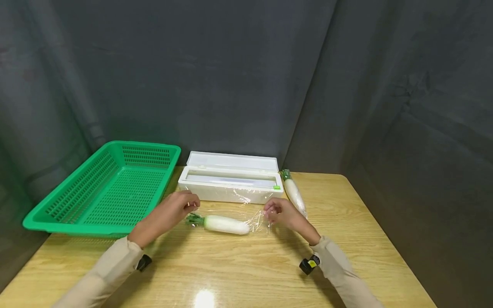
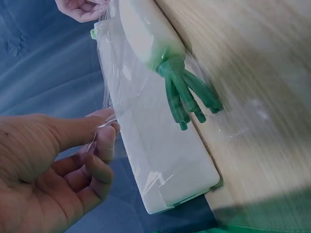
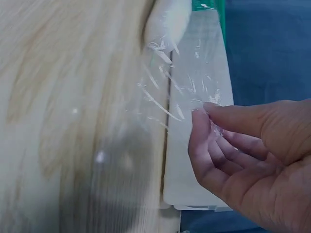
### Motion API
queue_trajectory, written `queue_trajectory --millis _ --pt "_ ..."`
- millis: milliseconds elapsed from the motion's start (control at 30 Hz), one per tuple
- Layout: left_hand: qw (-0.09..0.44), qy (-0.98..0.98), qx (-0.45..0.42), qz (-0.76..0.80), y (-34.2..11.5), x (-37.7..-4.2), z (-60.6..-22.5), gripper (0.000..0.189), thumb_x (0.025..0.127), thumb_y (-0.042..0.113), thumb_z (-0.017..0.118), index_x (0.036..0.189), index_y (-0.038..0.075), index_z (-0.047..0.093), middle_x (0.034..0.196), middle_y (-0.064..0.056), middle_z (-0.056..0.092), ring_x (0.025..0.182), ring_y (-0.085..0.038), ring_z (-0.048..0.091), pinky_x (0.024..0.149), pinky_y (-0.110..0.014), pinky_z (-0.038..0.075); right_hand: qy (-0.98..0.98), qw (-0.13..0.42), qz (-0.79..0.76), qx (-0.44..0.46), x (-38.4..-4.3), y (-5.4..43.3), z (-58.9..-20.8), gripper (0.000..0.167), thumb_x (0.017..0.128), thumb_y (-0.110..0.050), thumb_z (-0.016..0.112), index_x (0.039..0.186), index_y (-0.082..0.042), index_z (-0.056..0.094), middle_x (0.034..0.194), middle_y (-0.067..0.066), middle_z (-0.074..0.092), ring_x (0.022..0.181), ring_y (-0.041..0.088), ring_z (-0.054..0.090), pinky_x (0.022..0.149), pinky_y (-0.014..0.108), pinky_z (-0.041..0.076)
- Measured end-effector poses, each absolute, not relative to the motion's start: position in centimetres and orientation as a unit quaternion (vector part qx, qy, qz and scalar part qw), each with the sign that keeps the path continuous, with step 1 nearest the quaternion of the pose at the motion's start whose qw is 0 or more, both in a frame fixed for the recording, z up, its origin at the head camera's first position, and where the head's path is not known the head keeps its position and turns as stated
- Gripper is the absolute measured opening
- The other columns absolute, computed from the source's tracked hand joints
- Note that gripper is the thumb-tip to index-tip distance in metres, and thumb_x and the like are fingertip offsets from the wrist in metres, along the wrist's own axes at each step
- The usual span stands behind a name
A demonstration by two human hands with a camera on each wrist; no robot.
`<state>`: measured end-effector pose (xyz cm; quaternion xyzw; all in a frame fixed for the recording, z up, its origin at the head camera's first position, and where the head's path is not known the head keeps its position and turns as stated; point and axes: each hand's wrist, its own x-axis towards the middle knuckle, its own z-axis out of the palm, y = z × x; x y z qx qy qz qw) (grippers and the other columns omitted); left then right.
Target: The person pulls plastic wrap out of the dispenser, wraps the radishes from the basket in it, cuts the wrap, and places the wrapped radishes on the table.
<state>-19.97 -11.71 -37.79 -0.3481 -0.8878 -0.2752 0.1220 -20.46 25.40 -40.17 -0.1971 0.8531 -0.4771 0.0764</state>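
A white radish point(image 1: 226, 224) with short green stems lies on the table, its leafy end to the left. Clear plastic wrap point(image 1: 256, 220) spreads over and around it, creased near the root tip. My left hand point(image 1: 177, 207) pinches an edge of the wrap between thumb and forefinger, just beyond the green stems point(image 2: 187, 94). At the other end, my right hand point(image 1: 283, 214) pinches the wrap with thumb and forefinger, to the right of the root tip. Through the film in the left wrist view shows the white box point(image 2: 160, 150).
Behind the radish stands the long white wrap dispenser point(image 1: 231, 194), its lid point(image 1: 233, 160) raised and a green slider point(image 1: 276, 187) at its right. Another radish point(image 1: 294, 194), in shiny film, lies to its right. A green basket point(image 1: 96, 229) sits at the left. Grey curtains hang behind.
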Motion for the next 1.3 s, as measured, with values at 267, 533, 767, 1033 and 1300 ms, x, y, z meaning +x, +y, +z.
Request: queue_trajectory --millis 267,533,767,1033,1300 --pt "0.226 -0.899 -0.340 -0.160 -10.9 -20.1 -38.5 0.019 0.083 -0.007 0.081 0.082 0.009 0.072 0.078 -0.002 0.069 0.066 -0.018 0.065 0.061 -0.035 0.055 0.901 -0.016 -0.397 -0.171 -20.3 24.9 -40.7 0.007 0.092 0.002 0.074 0.096 0.001 0.069 0.090 0.008 0.070 0.081 0.012 0.061 0.074 0.025 0.051" --pt "0.264 -0.907 -0.309 -0.111 -10.1 -19.8 -40.3 0.021 0.080 -0.007 0.084 0.079 0.007 0.068 0.077 -0.006 0.059 0.068 -0.024 0.054 0.063 -0.037 0.043 0.932 -0.106 -0.300 -0.176 -19.6 23.6 -41.4 0.026 0.086 0.002 0.083 0.088 -0.006 0.058 0.085 0.003 0.056 0.078 0.014 0.053 0.068 0.026 0.046" --pt "0.324 -0.875 -0.339 -0.122 -9.5 -19.4 -41.2 0.028 0.074 -0.022 0.077 0.088 0.003 0.073 0.079 -0.008 0.052 0.069 -0.023 0.051 0.063 -0.035 0.046 0.938 -0.124 -0.250 -0.205 -18.6 22.4 -40.8 0.031 0.087 0.005 0.077 0.082 -0.011 0.050 0.075 -0.004 0.042 0.066 0.010 0.042 0.055 0.023 0.033" --pt "0.299 -0.849 -0.412 -0.143 -8.3 -17.7 -41.1 0.036 0.074 -0.011 0.084 0.103 0.007 0.073 0.092 -0.004 0.068 0.082 -0.021 0.068 0.076 -0.038 0.059 0.925 -0.095 -0.279 -0.239 -18.0 21.7 -40.6 0.021 0.094 0.001 0.072 0.088 -0.010 0.056 0.078 -0.004 0.051 0.070 0.006 0.048 0.057 0.020 0.041" --pt "0.189 -0.884 -0.399 -0.151 -7.5 -16.5 -41.9 0.041 0.085 0.006 0.086 0.122 0.011 0.071 0.111 -0.007 0.070 0.096 -0.025 0.071 0.082 -0.044 0.059 0.908 -0.029 -0.254 -0.333 -16.8 20.6 -40.3 0.014 0.100 -0.014 0.073 0.109 -0.005 0.067 0.108 0.003 0.064 0.099 0.019 0.067 0.084 0.031 0.059"
